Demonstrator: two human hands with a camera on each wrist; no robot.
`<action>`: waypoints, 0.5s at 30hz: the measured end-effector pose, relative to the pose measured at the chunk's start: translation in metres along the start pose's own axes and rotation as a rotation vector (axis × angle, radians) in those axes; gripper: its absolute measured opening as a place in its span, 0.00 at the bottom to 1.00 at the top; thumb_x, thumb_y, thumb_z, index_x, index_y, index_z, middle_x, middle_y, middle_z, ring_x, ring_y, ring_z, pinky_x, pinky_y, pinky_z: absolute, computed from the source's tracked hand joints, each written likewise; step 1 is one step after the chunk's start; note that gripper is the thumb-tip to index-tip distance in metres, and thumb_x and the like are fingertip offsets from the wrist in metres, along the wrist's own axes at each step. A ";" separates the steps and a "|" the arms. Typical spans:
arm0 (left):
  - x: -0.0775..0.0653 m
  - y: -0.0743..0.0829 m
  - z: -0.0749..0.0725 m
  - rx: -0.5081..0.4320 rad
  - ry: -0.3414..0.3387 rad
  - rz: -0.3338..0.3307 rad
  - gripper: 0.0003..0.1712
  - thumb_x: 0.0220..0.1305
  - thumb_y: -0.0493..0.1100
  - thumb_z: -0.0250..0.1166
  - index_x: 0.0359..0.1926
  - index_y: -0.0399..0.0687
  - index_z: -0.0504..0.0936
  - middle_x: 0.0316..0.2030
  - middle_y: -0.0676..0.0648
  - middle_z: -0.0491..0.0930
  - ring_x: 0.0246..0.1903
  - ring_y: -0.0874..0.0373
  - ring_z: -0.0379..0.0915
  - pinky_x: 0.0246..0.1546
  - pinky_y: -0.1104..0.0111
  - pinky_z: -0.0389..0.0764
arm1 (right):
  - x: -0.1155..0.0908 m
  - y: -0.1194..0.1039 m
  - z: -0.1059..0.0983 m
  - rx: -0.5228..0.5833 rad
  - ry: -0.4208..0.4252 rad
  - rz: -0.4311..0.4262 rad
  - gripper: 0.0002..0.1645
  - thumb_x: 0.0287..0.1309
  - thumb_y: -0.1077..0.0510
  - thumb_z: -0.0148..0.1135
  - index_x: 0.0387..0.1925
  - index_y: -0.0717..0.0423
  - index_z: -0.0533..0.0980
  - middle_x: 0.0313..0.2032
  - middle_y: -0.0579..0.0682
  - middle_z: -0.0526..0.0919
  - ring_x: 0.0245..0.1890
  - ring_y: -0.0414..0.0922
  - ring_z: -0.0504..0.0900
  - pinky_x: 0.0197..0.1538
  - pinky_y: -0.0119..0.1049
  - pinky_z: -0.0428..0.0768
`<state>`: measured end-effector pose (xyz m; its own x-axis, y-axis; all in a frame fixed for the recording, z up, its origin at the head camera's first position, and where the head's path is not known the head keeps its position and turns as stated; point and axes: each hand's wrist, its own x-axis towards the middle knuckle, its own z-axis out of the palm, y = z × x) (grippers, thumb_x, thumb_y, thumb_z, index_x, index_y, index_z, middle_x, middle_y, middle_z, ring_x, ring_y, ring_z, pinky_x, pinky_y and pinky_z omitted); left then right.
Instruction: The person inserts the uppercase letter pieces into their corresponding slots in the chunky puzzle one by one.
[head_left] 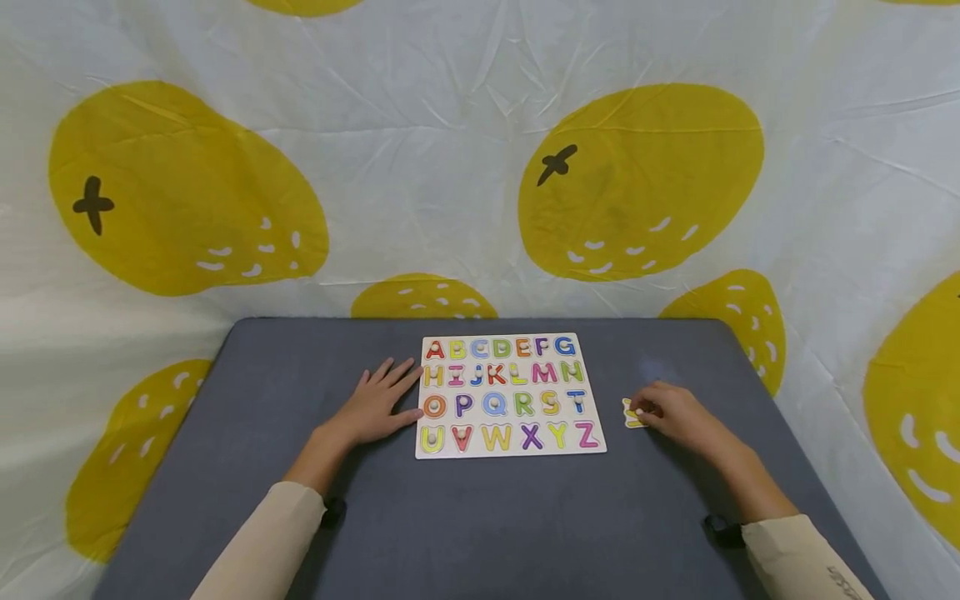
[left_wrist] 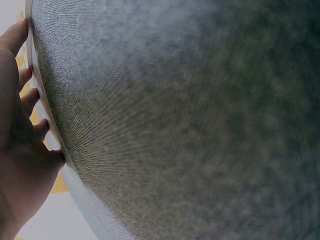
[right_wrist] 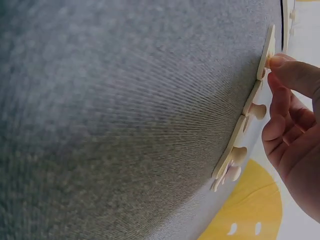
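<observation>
On the table lies a white alphabet puzzle board with coloured letters in rows, several bearing small knobs. My left hand is spread flat on the table at the board's left side, its fingertips and thumb touching that edge. In the left wrist view the left hand shows at the far left against the board's edge. To the right of the board, my right hand pinches a yellow letter piece. In the right wrist view its thumb and finger are at the knob of a wooden piece, which is low at the table surface.
Several more knobbed wooden pieces lie along the table near the right hand, mostly hidden by it in the head view. A grey table carries everything. Behind stands a white curtain printed with yellow fruit.
</observation>
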<state>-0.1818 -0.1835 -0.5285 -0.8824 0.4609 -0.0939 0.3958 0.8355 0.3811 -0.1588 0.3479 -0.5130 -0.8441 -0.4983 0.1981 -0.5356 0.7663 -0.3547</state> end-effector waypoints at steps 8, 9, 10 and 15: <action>0.001 -0.002 0.001 0.009 -0.003 0.001 0.47 0.71 0.65 0.62 0.82 0.54 0.57 0.81 0.44 0.53 0.81 0.35 0.41 0.74 0.29 0.44 | 0.005 -0.010 -0.007 0.022 -0.055 0.087 0.07 0.56 0.66 0.74 0.36 0.54 0.84 0.32 0.43 0.83 0.31 0.36 0.76 0.35 0.36 0.78; 0.001 -0.002 0.001 0.009 -0.005 0.001 0.47 0.71 0.66 0.62 0.82 0.55 0.57 0.81 0.44 0.53 0.81 0.35 0.41 0.74 0.30 0.44 | 0.006 -0.011 -0.007 0.026 -0.066 0.093 0.07 0.57 0.65 0.74 0.36 0.54 0.84 0.32 0.43 0.83 0.31 0.36 0.77 0.36 0.36 0.79; 0.001 -0.002 0.001 0.010 -0.007 0.000 0.47 0.71 0.66 0.62 0.82 0.55 0.56 0.81 0.44 0.53 0.81 0.35 0.41 0.74 0.30 0.44 | 0.008 -0.013 -0.007 0.030 -0.071 0.099 0.07 0.58 0.64 0.74 0.37 0.53 0.84 0.33 0.43 0.84 0.31 0.35 0.77 0.36 0.36 0.79; 0.002 -0.002 0.001 0.011 -0.015 -0.001 0.48 0.71 0.66 0.61 0.82 0.55 0.56 0.82 0.45 0.53 0.81 0.35 0.40 0.74 0.30 0.43 | 0.017 -0.026 -0.004 0.064 -0.050 0.066 0.07 0.56 0.65 0.75 0.36 0.53 0.84 0.32 0.42 0.83 0.31 0.36 0.77 0.36 0.34 0.78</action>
<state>-0.1839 -0.1842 -0.5308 -0.8788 0.4647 -0.1086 0.3978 0.8390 0.3712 -0.1597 0.3211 -0.4973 -0.8743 -0.4684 0.1272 -0.4749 0.7716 -0.4231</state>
